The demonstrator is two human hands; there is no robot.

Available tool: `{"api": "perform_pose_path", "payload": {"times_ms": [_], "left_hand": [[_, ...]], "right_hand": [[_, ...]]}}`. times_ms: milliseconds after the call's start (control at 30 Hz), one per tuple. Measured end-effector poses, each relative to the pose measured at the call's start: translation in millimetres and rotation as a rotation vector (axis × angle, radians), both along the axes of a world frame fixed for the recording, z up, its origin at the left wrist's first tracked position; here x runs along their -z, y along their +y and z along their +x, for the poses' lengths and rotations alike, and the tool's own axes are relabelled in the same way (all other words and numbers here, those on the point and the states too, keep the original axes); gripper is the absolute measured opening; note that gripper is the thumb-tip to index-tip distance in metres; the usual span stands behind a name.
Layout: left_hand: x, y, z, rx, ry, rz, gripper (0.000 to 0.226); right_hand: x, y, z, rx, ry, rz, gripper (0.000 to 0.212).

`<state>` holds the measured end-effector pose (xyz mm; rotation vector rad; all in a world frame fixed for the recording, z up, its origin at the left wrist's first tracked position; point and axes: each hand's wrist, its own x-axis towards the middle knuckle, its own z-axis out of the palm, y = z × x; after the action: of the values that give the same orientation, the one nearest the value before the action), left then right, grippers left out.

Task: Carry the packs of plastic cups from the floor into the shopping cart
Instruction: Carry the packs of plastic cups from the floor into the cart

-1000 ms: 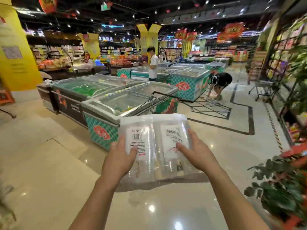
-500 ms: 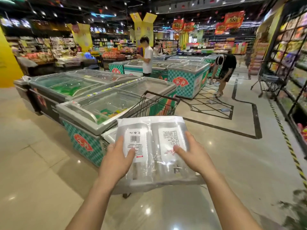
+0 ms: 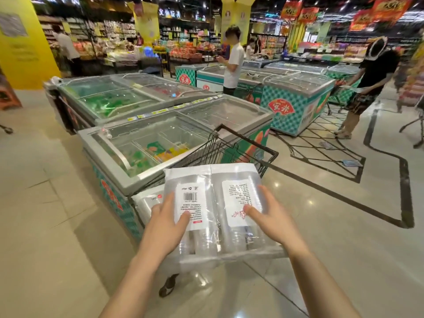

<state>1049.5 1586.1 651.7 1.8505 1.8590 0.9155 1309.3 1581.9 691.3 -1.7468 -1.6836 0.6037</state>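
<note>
1. cup packs (image 3: 215, 228) labels up, held over shopping cart (image 3: 241, 140); long axes run 6-to-12 o'clock.
2. left grip (image 3: 165, 226) clamps packs' 9 o'clock edge, thumb on top.
3. right grip (image 3: 276, 223) clamps 3 o'clock edge.

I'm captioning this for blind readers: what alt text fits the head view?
A left hand and right hand hold clear packs of plastic cups above a black wire shopping cart, where another pack lies. Glass-topped freezer chests stand beside it in a supermarket.

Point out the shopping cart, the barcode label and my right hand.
shopping cart (image 3: 206, 152), head view, wire side wall
barcode label (image 3: 190, 200), head view, sticker's middle
right hand (image 3: 275, 223), head view, back of hand
</note>
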Motion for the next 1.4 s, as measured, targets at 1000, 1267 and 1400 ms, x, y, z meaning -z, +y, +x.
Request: {"api": "perform_pose_path", "payload": {"times_ms": [1000,1267,1400], "left_hand": [[153.6,497.5,53.7,-0.254,-0.487,-0.297,0.07],[256.7,545.7,30.4,-0.421,-0.151,-0.495,0.07],[308.9,544.7,8.7,-0.441,0.137,-0.625,0.067]], "right_hand": [[133.8,557.2,31.3,-0.208,-0.045,-0.074,0.077],[212.0,634.3,22.0,-0.302,-0.265,-0.066,0.074],[258.8,642.3,7.3,-0.315,-0.341,-0.103,0.075]]}}
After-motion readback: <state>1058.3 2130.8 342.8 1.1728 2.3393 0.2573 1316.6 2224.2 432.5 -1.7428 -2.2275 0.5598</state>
